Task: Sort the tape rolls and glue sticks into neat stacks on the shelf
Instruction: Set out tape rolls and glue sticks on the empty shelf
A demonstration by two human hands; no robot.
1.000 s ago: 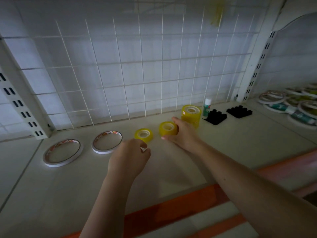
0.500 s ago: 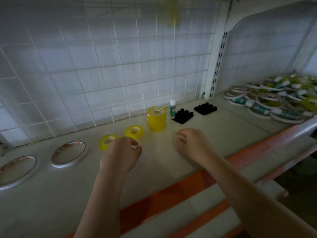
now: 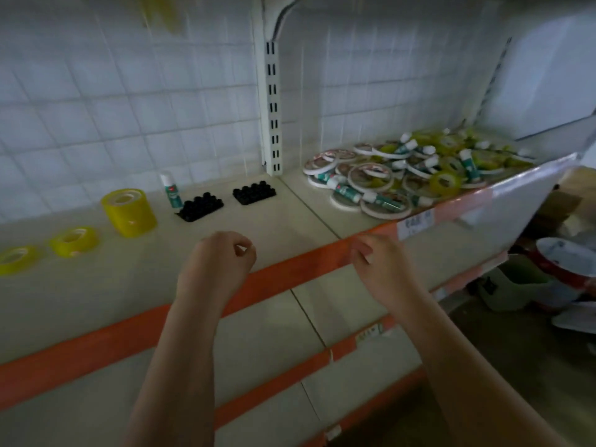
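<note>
Both hands, now back at shelf edge (image 3: pixel 290 272), fingers (image 3: pixel 242 250) loosely curled, yellow tape rolls (image 3: pixel 129 211) well left.

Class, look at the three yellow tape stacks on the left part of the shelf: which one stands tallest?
The tall yellow stack, rightmost of the three, beside the upright glue stick. The other two, the middle roll and the left-edge roll, lie low and flat.

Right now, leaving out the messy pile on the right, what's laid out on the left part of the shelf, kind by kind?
Yellow tape stacks: 3
Glue stick: 1
Black trays: 2
Total: 6
</note>
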